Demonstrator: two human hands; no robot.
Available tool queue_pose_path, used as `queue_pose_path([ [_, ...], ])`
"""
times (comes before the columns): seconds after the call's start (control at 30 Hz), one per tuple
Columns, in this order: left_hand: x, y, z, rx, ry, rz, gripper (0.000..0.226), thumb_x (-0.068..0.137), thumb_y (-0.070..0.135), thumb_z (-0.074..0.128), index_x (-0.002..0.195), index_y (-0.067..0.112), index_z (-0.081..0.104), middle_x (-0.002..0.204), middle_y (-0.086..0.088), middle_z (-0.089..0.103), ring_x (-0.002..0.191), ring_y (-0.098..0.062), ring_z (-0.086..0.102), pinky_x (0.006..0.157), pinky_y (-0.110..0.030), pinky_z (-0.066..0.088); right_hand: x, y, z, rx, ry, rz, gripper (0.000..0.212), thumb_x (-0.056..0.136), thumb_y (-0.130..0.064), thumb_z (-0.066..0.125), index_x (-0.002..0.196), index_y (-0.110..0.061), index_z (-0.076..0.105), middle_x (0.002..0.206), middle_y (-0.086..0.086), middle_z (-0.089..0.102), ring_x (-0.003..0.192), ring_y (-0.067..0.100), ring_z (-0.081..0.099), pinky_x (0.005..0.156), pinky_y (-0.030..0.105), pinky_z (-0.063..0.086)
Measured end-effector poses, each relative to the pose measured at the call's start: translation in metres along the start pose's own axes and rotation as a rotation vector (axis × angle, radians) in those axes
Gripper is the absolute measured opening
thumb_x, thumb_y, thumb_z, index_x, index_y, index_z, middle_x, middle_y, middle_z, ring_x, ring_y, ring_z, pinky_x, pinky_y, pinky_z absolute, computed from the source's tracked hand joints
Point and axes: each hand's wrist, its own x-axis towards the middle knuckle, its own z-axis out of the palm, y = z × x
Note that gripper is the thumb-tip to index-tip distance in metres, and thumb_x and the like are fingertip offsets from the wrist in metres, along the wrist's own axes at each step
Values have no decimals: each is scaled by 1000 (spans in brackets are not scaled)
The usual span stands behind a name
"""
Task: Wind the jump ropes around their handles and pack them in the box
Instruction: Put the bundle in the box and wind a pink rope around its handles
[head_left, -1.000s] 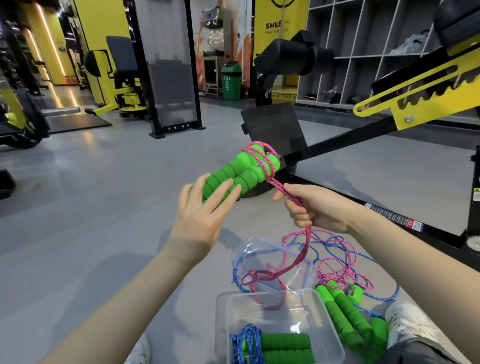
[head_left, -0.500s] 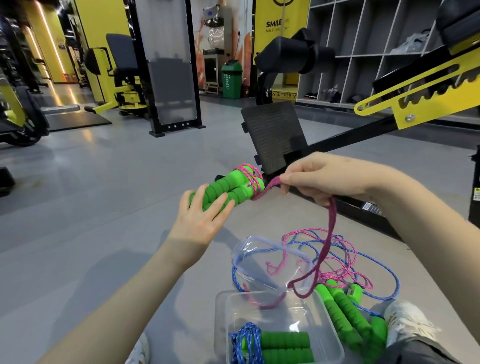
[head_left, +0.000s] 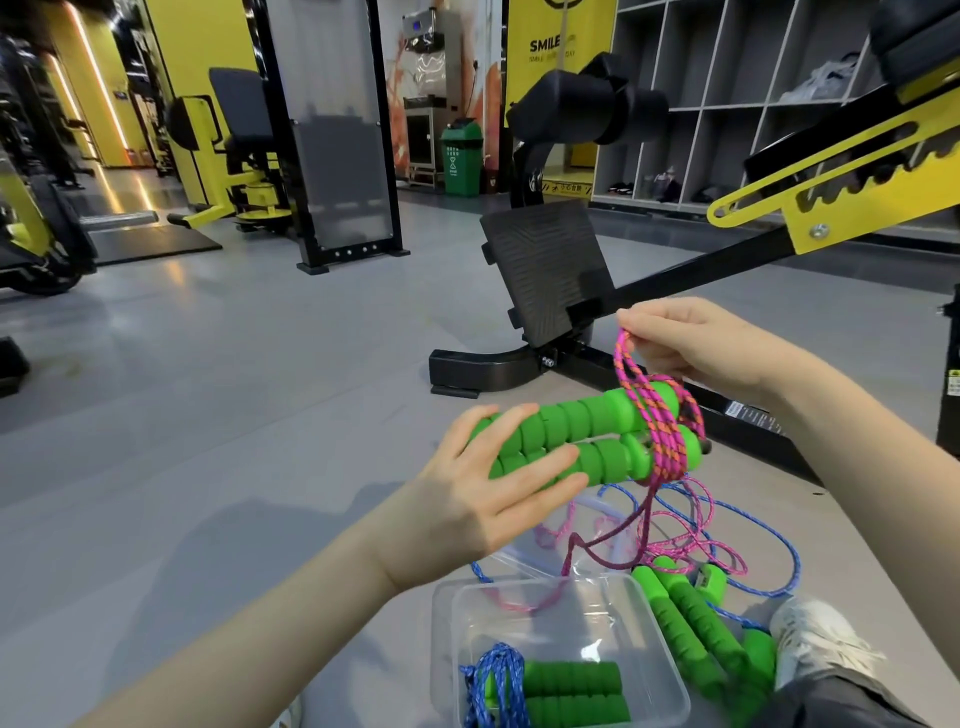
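My left hand (head_left: 488, 493) holds a pair of green foam handles (head_left: 587, 436) side by side, lying roughly level. A pink rope (head_left: 657, 426) is wound in a few turns around their right ends. My right hand (head_left: 696, 345) pinches that pink rope just above the handles; the slack hangs down toward the floor. A clear plastic box (head_left: 654, 639) stands on the floor below, and a wound bundle with blue rope (head_left: 550, 691) lies inside it. More green handles (head_left: 696, 629) with loose blue rope (head_left: 779, 551) lie on the floor to the right of the box.
A clear lid (head_left: 530, 564) lies behind the box. A black and yellow gym bench frame (head_left: 639, 364) runs across the floor just beyond my hands. My white shoe (head_left: 815, 644) is at the lower right. Grey gym floor stretches to the left.
The handles dropped lower and turned level. My right hand carried the pink rope over the handle ends, adding a turn, and now sits above them at the right.
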Motion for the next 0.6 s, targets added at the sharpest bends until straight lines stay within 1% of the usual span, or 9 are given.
queue_pose_path([
  [0.1, 7, 2, -5, -13, 24, -20, 31, 100, 5, 42, 128, 12, 51, 127, -5, 62, 114, -46, 54, 94, -53, 41, -3, 5, -4, 217, -26, 43, 31, 84, -37, 51, 58, -21, 46, 51, -8, 34, 45, 7, 29, 44, 15, 33],
  [0.2, 18, 5, -11, -36, 79, -74, 29, 101, 6, 40, 127, 12, 51, 127, -5, 62, 116, -46, 51, 95, -52, 38, 1, 36, -9, 464, 28, 162, 26, 80, -34, 54, 70, -10, 58, 58, 4, 60, 43, 10, 55, 48, 19, 49],
  [0.23, 22, 6, -12, -52, 99, -100, 29, 102, 6, 39, 127, 11, 52, 127, -6, 62, 116, -46, 51, 95, -51, 39, 3, 52, -10, 527, 82, 220, 29, 84, -34, 55, 87, -7, 64, 73, 15, 68, 49, 15, 63, 54, 23, 54],
  [0.3, 27, 8, -12, -74, 135, -155, 29, 102, 6, 36, 125, 11, 53, 125, -7, 63, 115, -45, 53, 94, -51, 40, 3, 63, 1, 819, -7, 262, 44, 99, -24, 41, 130, 6, 45, 106, 40, 60, 88, 31, 70, 85, 30, 53],
  [0.37, 27, 8, -7, -82, 148, -195, 30, 102, 6, 35, 125, 10, 53, 125, -8, 63, 112, -46, 55, 92, -51, 41, -2, 62, 3, 889, -79, 44, 43, 100, -12, 37, 130, 19, 37, 124, 45, 46, 118, 44, 52, 107, 41, 37],
  [0.43, 18, 4, 1, -64, 145, -242, 32, 99, 1, 37, 126, 9, 53, 125, -9, 63, 111, -46, 55, 91, -51, 41, 4, 52, 29, 902, -198, 108, 37, 73, -23, 79, 93, 6, 66, 85, 24, 68, 73, 25, 67, 72, 28, 54],
  [0.47, 13, 0, 5, -47, 140, -274, 36, 94, -3, 41, 126, 9, 52, 125, -9, 63, 112, -46, 54, 90, -51, 41, 6, 53, 27, 842, -206, 141, 33, 60, -28, 86, 72, -6, 65, 59, 7, 60, 45, 11, 51, 48, 19, 44],
  [0.53, 2, -7, 11, -4, 138, -337, 46, 85, -8, 49, 127, 9, 51, 125, -10, 63, 112, -45, 51, 89, -50, 41, 3, 54, 32, 757, -163, 187, 29, 74, -33, 71, 60, -16, 51, 48, -6, 38, 36, 3, 23, 39, 15, 23],
  [0.6, -5, -13, 16, 31, 128, -376, 52, 79, -10, 52, 127, 9, 51, 124, -10, 63, 112, -44, 49, 87, -49, 40, 9, 54, 35, 724, -116, 258, 30, 94, -29, 44, 68, -14, 41, 50, -4, 33, 39, 4, 19, 38, 16, 20],
])
